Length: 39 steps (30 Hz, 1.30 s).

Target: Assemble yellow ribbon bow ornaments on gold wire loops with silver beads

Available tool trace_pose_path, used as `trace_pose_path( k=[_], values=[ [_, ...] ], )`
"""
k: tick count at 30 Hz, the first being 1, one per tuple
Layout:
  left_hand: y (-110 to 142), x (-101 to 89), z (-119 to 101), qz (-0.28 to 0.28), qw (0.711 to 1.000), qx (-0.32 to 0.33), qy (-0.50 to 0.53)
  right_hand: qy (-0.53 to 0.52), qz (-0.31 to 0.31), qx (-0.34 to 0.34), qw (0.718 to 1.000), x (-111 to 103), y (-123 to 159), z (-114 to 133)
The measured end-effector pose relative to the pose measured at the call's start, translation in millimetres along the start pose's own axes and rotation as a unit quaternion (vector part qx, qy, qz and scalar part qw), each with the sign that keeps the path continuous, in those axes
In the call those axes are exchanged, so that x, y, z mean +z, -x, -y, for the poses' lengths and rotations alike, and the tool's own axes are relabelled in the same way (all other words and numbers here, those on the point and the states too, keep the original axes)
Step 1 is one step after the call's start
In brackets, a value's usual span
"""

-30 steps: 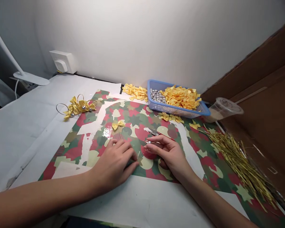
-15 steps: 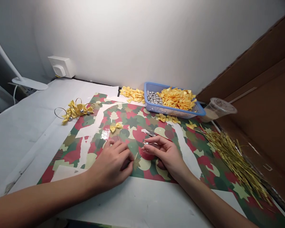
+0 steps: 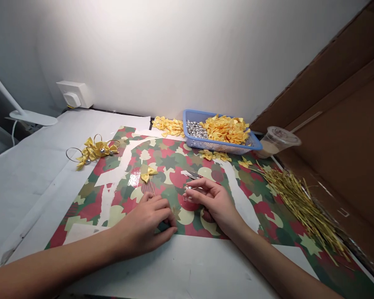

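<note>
A gold ribbon bow [image 3: 148,175] with a thin stem lies in front of my left hand [image 3: 149,224]. The stem runs under that hand's curled fingers, which close on it, and a short end shows by the index finger. My right hand [image 3: 216,203] pinches small silver bells [image 3: 188,189] between thumb and fingertips. Just behind it is a pair of scissors [image 3: 195,175] with red handles, partly hidden by the fingers; whether the hand touches them I cannot tell. Both hands are over a patterned red and green sheet [image 3: 171,162].
At the back stands a blue basket [image 3: 224,145] of silver beads and yellow bows. Loose bows [image 3: 168,126] lie beside it. Finished gold bow pieces with rings [image 3: 96,151] sit left. Gold stems [image 3: 302,211] and a plastic cup [image 3: 277,141] are right, near a cardboard wall [image 3: 339,137].
My left thumb has moved down, away from the index finger, and the bow's stem now shows above the hand. My right hand keeps its pinch. The view has shifted slightly.
</note>
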State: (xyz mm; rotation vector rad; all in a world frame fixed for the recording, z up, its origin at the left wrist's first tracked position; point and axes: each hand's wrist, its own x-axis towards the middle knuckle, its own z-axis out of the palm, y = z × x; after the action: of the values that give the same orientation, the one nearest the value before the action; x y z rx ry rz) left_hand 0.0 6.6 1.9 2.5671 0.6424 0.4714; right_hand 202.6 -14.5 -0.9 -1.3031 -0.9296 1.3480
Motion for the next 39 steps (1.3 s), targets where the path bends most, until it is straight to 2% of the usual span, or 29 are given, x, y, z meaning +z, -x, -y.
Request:
trace_pose_path(
  k=[4,6,12,17,20,23,26,35,39],
  values=[
    [1,-5.4,3,0.014,0.999,0.051,-0.006,-0.024,-0.016,0.005,1.000,-2,-1,2],
    [0,-8.1,3,0.017,0.998,0.056,-0.009,-0.027,-0.017,0.003,0.999,-4,-2,2],
    [-1,-15.4,1,0.061,0.996,-0.036,0.051,-0.025,-0.011,-0.002,1.000,-7,-2,-2],
    [-3,-25.1,-2,0.084,0.979,-0.110,0.152,-0.040,-0.002,0.004,0.999,-9,-1,-2],
    [-3,-30.6,-4,0.093,0.945,-0.161,0.270,-0.050,-0.003,0.011,0.999,-9,-2,-1],
    [-3,-32.5,-3,0.084,0.890,-0.212,0.395,-0.054,0.000,0.013,0.998,-9,-3,-1],
    [-4,-31.6,0,0.062,0.843,-0.231,0.482,-0.051,-0.002,0.013,0.999,-8,-4,0],
    [-10,-30.8,5,0.042,0.748,-0.283,0.599,-0.041,0.013,0.012,0.999,-9,-2,0],
    [-11,-30.1,6,0.023,0.728,-0.298,0.617,0.003,0.030,0.012,0.999,-7,0,1]
  ],
)
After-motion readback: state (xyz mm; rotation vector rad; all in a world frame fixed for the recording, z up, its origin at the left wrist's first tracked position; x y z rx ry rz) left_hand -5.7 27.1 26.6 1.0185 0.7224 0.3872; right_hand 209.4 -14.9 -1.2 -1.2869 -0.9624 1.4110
